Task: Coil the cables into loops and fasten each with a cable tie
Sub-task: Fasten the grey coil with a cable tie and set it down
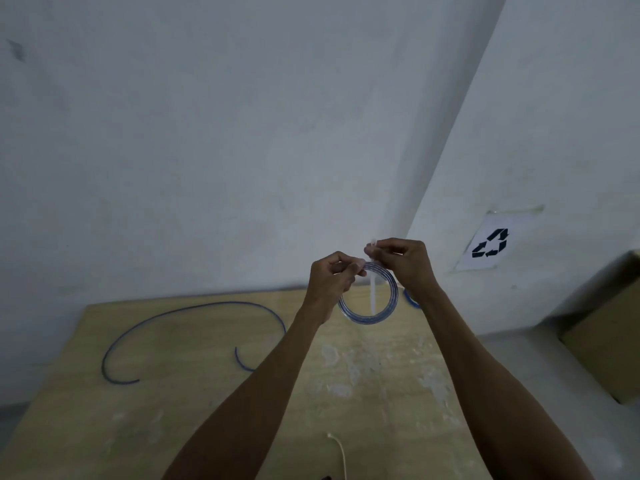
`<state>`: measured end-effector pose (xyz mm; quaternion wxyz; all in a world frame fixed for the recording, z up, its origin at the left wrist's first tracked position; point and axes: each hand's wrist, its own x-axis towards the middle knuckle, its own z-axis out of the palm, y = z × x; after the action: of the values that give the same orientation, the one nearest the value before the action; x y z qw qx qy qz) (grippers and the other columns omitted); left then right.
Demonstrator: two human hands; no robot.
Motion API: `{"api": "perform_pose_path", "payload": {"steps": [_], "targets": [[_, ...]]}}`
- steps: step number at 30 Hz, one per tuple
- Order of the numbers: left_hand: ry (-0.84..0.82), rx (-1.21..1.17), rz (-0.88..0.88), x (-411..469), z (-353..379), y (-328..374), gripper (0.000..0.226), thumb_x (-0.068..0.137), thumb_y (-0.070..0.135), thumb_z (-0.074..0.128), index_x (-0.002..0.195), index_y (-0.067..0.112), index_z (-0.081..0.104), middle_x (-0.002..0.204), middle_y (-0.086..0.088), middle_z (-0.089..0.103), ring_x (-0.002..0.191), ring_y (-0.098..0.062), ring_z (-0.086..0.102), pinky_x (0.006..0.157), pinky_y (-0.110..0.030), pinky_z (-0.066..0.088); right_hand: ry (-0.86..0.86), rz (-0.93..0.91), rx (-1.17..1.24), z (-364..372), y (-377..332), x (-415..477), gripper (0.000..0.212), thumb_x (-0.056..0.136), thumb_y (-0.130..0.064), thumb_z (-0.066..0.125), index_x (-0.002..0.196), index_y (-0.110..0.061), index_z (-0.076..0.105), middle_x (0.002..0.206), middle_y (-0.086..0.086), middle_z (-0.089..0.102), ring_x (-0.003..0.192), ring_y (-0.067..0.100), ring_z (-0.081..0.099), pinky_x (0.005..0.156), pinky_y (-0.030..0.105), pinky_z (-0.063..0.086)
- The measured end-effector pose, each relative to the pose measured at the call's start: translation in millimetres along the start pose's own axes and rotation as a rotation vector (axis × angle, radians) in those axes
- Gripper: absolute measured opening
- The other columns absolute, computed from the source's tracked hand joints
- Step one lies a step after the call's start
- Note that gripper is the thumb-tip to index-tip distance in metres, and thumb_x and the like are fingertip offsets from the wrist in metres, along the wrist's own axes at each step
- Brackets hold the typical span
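In the middle of the frame, the left hand [334,282] pinches the top of a blue cable coil [363,320], held above the counter [207,393]. The right hand [408,265] pinches a white cable tie [373,296] hanging across the coil. A loose blue cable [180,311] lies at the left, with bare counter inside its curve. A thin white cable [341,452] is cut off at the bottom edge.

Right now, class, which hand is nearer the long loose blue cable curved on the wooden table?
Left. The left hand grips the left edge of the coiled blue cable, toward the loose blue cable; the right hand pinches the white cable tie atop the coil, farther right.
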<state>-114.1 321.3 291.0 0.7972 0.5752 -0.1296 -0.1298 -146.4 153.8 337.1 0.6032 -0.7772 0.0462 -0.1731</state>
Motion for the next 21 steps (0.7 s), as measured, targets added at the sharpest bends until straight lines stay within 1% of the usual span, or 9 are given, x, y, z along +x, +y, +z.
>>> {"api": "perform_pose_path", "payload": {"steps": [5, 7, 9, 11, 13, 14, 16, 18, 21], "targets": [[0.029, 0.11, 0.019, -2.3, -4.9, -4.1, 0.014, 0.094, 0.01, 0.072, 0.096, -0.004, 0.074, 0.079, -0.008, 0.071, 0.055, -0.004, 0.053, 0.056, -0.021, 0.043, 0.037, 0.052, 0.057, 9.7, -0.7, -1.0, 0.006, 0.082, -0.014, 0.084, 0.087, -0.011, 0.083, 0.077, 0.008, 0.076, 0.065, 0.014, 0.064, 0.063, 0.024, 0.052], [0.028, 0.118, 0.005, -3.6, -4.9, -7.2, 0.014, 0.095, 0.009, 0.071, 0.097, -0.005, 0.074, 0.072, -0.006, 0.069, 0.052, -0.005, 0.052, 0.055, -0.021, 0.042, 0.041, 0.045, 0.007, 14.4, -1.1, -1.8, 0.005, 0.082, -0.015, 0.083, 0.085, -0.011, 0.082, 0.072, 0.001, 0.075, 0.061, 0.008, 0.06, 0.059, 0.02, 0.048], [0.035, 0.117, -0.011, -4.4, -4.8, -8.3, 0.013, 0.095, 0.008, 0.071, 0.095, -0.004, 0.074, 0.065, -0.003, 0.066, 0.049, -0.007, 0.047, 0.052, -0.023, 0.04, 0.037, 0.037, -0.026, 16.8, -3.0, -2.4, 0.009, 0.082, -0.015, 0.083, 0.086, -0.008, 0.082, 0.072, -0.006, 0.076, 0.065, 0.003, 0.067, 0.063, 0.018, 0.05], [0.055, 0.098, -0.011, -5.5, -3.9, -6.9, 0.011, 0.094, 0.008, 0.071, 0.091, -0.002, 0.075, 0.065, -0.007, 0.065, 0.048, -0.009, 0.045, 0.052, -0.024, 0.039, 0.047, 0.036, -0.039, 17.1, -4.4, -3.0, 0.018, 0.082, -0.019, 0.084, 0.095, -0.007, 0.081, 0.082, -0.006, 0.079, 0.079, 0.006, 0.075, 0.075, 0.023, 0.056], [0.13, 0.077, -0.012, -4.1, -4.6, -3.9, 0.008, 0.094, 0.007, 0.072, 0.087, 0.004, 0.075, 0.068, -0.009, 0.067, 0.049, -0.01, 0.047, 0.053, -0.025, 0.042, 0.091, 0.001, -0.115, 18.2, -3.1, -8.4, 0.034, 0.087, -0.029, 0.081, 0.116, -0.014, 0.075, 0.093, -0.005, 0.079, 0.087, 0.006, 0.074, 0.075, 0.025, 0.058], [0.18, 0.065, -0.014, -1.9, -5.8, -1.8, 0.009, 0.094, 0.007, 0.072, 0.086, 0.007, 0.076, 0.068, -0.007, 0.069, 0.049, -0.009, 0.048, 0.053, -0.024, 0.043, 0.124, -0.066, -0.175, 18.9, -0.9, -13.2, 0.038, 0.091, -0.031, 0.076, 0.126, -0.018, 0.069, 0.101, -0.005, 0.078, 0.091, 0.006, 0.072, 0.074, 0.025, 0.058], [0.251, 0.004, -0.023, 4.1, -9.6, 2.7, 0.01, 0.093, 0.006, 0.072, 0.084, 0.009, 0.077, 0.07, -0.008, 0.07, 0.05, -0.01, 0.047, 0.053, -0.024, 0.041, 0.154, -0.324, -0.302, 18.9, 6.4, -25.7, 0.038, 0.097, -0.016, 0.068, 0.135, -0.018, 0.061, 0.121, -0.004, 0.071, 0.105, 0.01, 0.067, 0.079, 0.029, 0.06], [0.275, -0.05, -0.032, 8.2, -12.7, 8.4, 0.01, 0.093, 0.005, 0.073, 0.084, 0.008, 0.077, 0.071, -0.011, 0.067, 0.051, -0.012, 0.044, 0.054, -0.025, 0.038, 0.088, -0.602, -0.519, 17.4, 17.8, -35.4, 0.044, 0.091, -0.001, 0.066, 0.132, -0.017, 0.065, 0.139, 0.001, 0.061, 0.124, 0.019, 0.058, 0.094, 0.037, 0.056], [0.295, -0.018, -0.038, 9.1, -9.5, 13.2, 0.007, 0.093, 0.007, 0.072, 0.09, 0.008, 0.078, 0.074, -0.006, 0.07, 0.055, -0.011, 0.05, 0.058, -0.025, 0.045, -0.052, -0.791, -0.829, 17.5, 26.5, -36.9, 0.04, 0.084, -0.01, 0.075, 0.121, -0.025, 0.074, 0.154, 0.006, 0.048, 0.14, 0.029, 0.045, 0.11, 0.04, 0.04]]}}
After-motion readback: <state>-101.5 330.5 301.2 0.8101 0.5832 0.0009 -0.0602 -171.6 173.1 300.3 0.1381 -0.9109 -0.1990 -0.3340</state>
